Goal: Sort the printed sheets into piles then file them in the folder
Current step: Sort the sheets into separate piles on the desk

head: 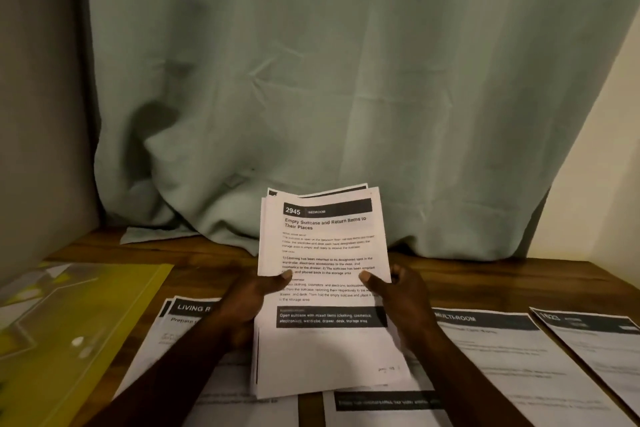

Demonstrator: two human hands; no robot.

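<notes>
The person holds a stack of printed sheets (325, 291) in both hands, raised a little above the wooden tabletop (485, 277) and tilted up toward the camera. The left hand (247, 305) grips the stack's left edge, thumb pressed on the face of the top page and fingers curled behind it. The right hand (403, 298) grips the right edge the same way, thumb on the front and fingers wrapped around the back. The top page has a dark header reading "2945 BEDROOM" and the title "Empty Suitcase and Return Items to Their Places". The upper corners of the sheets behind it fan out slightly.

On the tabletop beneath the hands lie sorted sheets. A pile headed "LIVING R…" (192, 309) sits to the left, partly hidden by the left forearm. A pile headed "MULTI-ROOM" (491, 354) sits to the right, and just beside it at the far right lies another sheet (588, 336) whose header is too blurred to read. A further sheet with a dark band (388, 404) lies near the bottom edge, under the held stack. The yellow folder (69, 329) rests flat at the far left of the tabletop, apart from the hands. A pale green curtain (311, 80) hangs behind, its hem bunched on the tabletop.
</notes>
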